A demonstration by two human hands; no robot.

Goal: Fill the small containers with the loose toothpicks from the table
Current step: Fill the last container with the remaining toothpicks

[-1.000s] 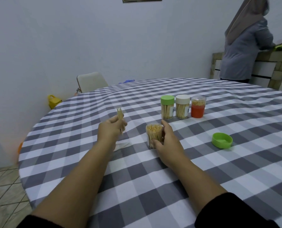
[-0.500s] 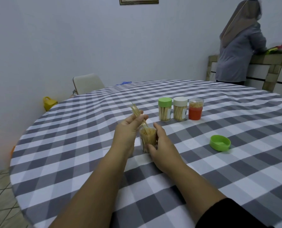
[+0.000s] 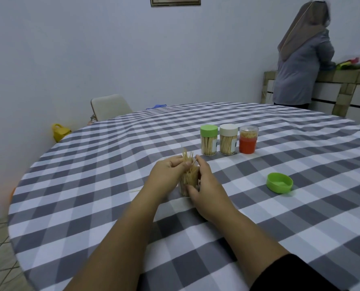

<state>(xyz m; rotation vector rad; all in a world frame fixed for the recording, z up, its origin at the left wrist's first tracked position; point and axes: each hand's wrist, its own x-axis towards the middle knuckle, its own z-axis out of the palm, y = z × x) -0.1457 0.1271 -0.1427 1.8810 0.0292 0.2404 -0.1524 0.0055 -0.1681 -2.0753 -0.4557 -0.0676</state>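
Item: open clear container (image 3: 189, 181), standing upright on the checked worktop (image 3: 95, 177), near the centre of view. Already packed almost full of toothpicks.

Right hand (image 3: 206, 185): grip curled round the container's 3 o'clock side, thumb low on the near wall, steadying it.

Left hand (image 3: 166, 175): at the container's 9 o'clock, grip pinching a small bundle of toothpicks (image 3: 187, 157). Their tips fanned above the fingers while the lower ends stood at or just inside the mouth; how deep could not be told.

Step in hand, as judged: feeding a pinch of picks into the last open container.

Next move, as judged: ease the pinch so the bundle slides down among the packed picks, keeping it upright since little room remained; then fit the loose green cap (image 3: 279, 182), lying mouth-up at 3 o'clock, well apart.

Also present: at 1 o'clock, a row of three filled containers, green-capped (image 3: 209, 140), white-capped (image 3: 228, 139), and a red-based one (image 3: 248, 140). One stray pick (image 3: 136, 190) apparently lay at 9 o'clock beside the left wrist.
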